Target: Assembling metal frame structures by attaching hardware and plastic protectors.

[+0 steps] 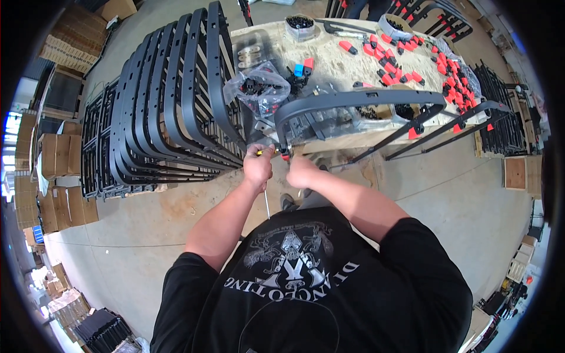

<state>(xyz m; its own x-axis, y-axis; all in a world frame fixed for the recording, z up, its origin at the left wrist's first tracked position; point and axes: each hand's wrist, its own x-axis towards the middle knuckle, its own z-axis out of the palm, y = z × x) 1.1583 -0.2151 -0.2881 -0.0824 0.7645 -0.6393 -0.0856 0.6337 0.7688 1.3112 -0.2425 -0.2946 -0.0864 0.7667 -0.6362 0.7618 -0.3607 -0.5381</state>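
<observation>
Desk (pixel 329 66): wooden, red pieces (pixel 386 77) strewn.
Left hand (pixel 258 170): fingers closed around yellow-marked tool (pixel 260 153).
Right hand (pixel 303 172): fingers curled, grip unclear.
Dark frame (pixel 341 98): end between both hands.
Risk: poor seating might make the tool slip.

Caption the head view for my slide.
Left hand and right hand work at a dark curved frame by a table strewn with red-and-black parts.

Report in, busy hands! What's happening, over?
Left hand: gripping yellow-marked tool. Right hand: by the black frame's near end. Plastic bag: on table, beyond.
</observation>
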